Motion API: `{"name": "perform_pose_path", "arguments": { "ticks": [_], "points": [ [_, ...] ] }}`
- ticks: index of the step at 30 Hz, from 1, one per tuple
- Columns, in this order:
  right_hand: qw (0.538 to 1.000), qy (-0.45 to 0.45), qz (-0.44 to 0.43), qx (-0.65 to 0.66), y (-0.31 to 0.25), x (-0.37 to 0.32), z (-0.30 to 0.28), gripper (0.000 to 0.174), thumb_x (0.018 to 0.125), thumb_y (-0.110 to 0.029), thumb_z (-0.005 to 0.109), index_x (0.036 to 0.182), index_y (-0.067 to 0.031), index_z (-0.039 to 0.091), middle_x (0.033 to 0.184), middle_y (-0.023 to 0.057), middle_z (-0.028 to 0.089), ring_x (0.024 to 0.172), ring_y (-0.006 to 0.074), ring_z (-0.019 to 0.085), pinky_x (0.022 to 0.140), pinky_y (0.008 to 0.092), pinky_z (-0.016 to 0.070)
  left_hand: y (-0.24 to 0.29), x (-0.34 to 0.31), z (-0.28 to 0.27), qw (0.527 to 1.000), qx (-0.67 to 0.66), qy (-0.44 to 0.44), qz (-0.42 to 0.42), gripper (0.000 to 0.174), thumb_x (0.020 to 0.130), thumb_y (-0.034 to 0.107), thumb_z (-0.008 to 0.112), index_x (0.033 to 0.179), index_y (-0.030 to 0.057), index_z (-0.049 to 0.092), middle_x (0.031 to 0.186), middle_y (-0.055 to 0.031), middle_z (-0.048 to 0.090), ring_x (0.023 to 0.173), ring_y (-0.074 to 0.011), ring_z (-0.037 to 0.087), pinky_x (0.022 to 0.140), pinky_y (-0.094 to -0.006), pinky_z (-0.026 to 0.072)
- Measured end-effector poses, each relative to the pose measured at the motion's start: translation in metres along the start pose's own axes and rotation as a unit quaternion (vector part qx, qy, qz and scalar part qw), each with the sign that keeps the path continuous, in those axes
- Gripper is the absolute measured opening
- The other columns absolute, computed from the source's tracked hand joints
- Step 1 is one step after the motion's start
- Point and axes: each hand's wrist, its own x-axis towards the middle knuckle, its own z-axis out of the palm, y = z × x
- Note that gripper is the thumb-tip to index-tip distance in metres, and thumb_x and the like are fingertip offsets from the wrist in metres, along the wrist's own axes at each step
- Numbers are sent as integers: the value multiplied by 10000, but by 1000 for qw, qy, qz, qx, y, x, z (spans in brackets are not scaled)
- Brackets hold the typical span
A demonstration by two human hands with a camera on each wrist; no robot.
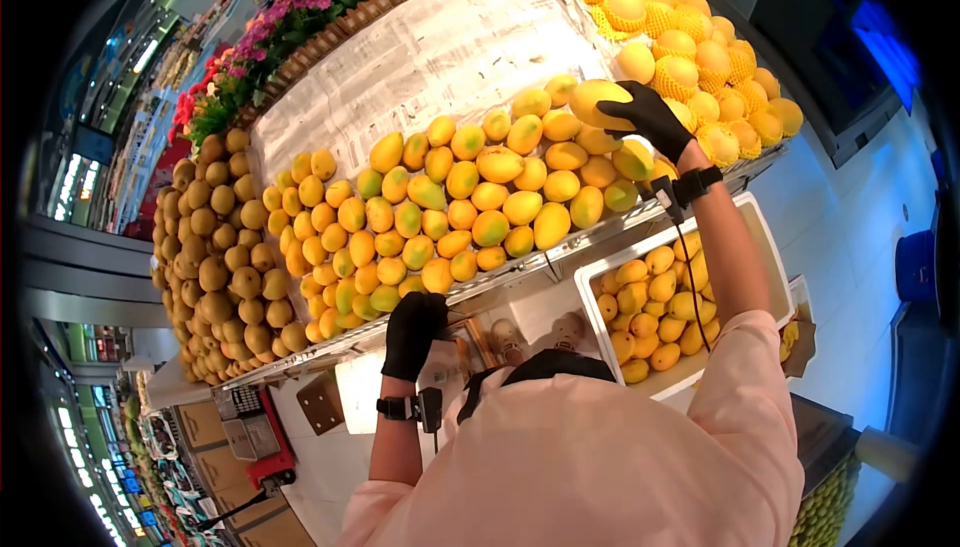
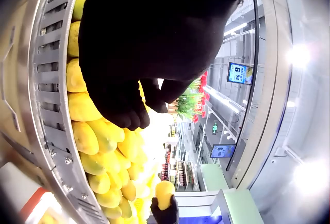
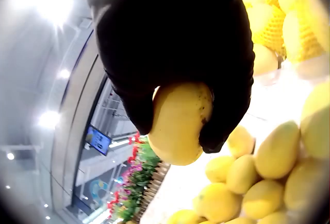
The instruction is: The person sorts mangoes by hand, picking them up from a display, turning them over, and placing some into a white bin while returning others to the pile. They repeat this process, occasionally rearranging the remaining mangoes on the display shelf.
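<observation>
A yellow mango (image 1: 598,104) is gripped between the thumb and fingers of my right hand (image 1: 650,119), which wears a black glove. In the right wrist view this mango (image 3: 180,126) shows small dark spots on one side, and it is held above the other fruit. Rows of yellow and greenish mangoes (image 1: 462,179) cover the display below. My gloved left hand (image 1: 412,332) is at the front edge of the display, close to the nearest mangoes. Its fingers (image 2: 124,108) hang loosely curled in the left wrist view, with nothing seen between them.
A white crate (image 1: 590,312) of mangoes stands below the display at the right. Brown round fruit (image 1: 215,237) is piled at the left, and netted yellow fruit (image 1: 675,77) at the back right. Flowers (image 1: 290,22) and a low fence (image 1: 340,32) border the paper-covered slope (image 1: 420,57).
</observation>
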Motion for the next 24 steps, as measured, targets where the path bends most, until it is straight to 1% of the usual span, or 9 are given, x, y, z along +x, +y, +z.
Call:
{"name": "perform_pose_path", "arguments": {
  "ticks": [3, 5, 7, 9, 10, 13, 19, 23, 24],
  "points": [
    [993, 0, -68, 93, -3, -30, 33, 492, 832, -185, 742, 1240, -12, 527, 1120, 69, 607, 1001, 140, 613, 810, 290, 552, 42, 5, 47, 992, 127, 3, -10, 100, 956, 81, 527, 886, 24, 569, 819, -42, 592, 758, -141, 568, 705, -285, 479],
    [986, -30, -88, 137, -3, -48, 52, 551, 847, -125, 707, 1326, -19, 458, 1237, 91, 552, 1136, 165, 548, 910, 293, 511, 57, 13, 59, 963, 261, -67, 28, 126, 954, 81, 533, 916, -2, 620, 872, -66, 626, 799, -147, 607, 739, -271, 494],
    [988, -12, -135, 78, -7, -63, 73, 598, 792, -117, 759, 1314, -17, 485, 1215, 96, 574, 1088, 159, 583, 921, 291, 501, 58, 23, 71, 993, 85, -85, 9, 177, 952, 98, 542, 1077, -9, 607, 1011, -91, 642, 898, -163, 631, 810, -279, 505],
    [984, -23, -176, -17, -13, -80, 85, 621, 755, -133, 783, 1297, -18, 505, 1211, 94, 580, 1100, 172, 573, 943, 310, 483, 66, 34, 93, 997, 32, -48, -45, 332, 948, 118, 557, 1257, 6, 514, 1163, -108, 611, 1010, -180, 618, 857, -293, 509],
    [975, -20, -211, -59, -10, -85, 90, 626, 730, -150, 801, 1276, -22, 524, 1214, 92, 581, 1113, 177, 562, 959, 324, 467, 73, 38, 98, 993, 67, -95, -14, 459, 947, 138, 565, 1359, 23, 399, 1264, -121, 562, 1071, -186, 591, 889, -307, 505],
    [978, -58, -199, -16, -6, -106, 111, 627, 705, -111, 805, 1262, -33, 527, 1202, 82, 583, 1112, 167, 560, 959, 317, 462, 91, 48, 122, 984, 122, -126, 18, 601, 861, 23, 618, 1399, 40, 349, 1320, -126, 503, 1137, -196, 554, 948, -327, 488],
    [969, -61, -212, -108, -11, -141, 128, 627, 678, -94, 816, 1239, -42, 541, 1152, 91, 620, 1072, 192, 595, 929, 333, 475, 108, 47, 162, 952, 228, -132, 154, 750, 729, 76, 799, 1361, 37, 396, 1269, -101, 529, 1165, -184, 532, 944, -326, 483],
    [973, -54, -185, -125, -6, -144, 125, 604, 705, -88, 799, 1245, -30, 533, 1151, 99, 623, 1066, 192, 599, 917, 337, 480, 98, 52, 158, 955, 241, -147, 93, 686, 781, 147, 767, 1354, 15, 414, 1298, -101, 525, 1153, -185, 540, 957, -324, 469],
    [979, -66, -176, -75, 1, -140, 124, 619, 715, -71, 788, 1267, -20, 513, 1170, 98, 615, 1062, 195, 597, 915, 339, 484, 91, 50, 157, 979, 113, -165, 42, 637, 862, 220, 698, 1376, 2, 390, 1328, -115, 512, 1181, -215, 528, 981, -353, 459]
  ]
}}
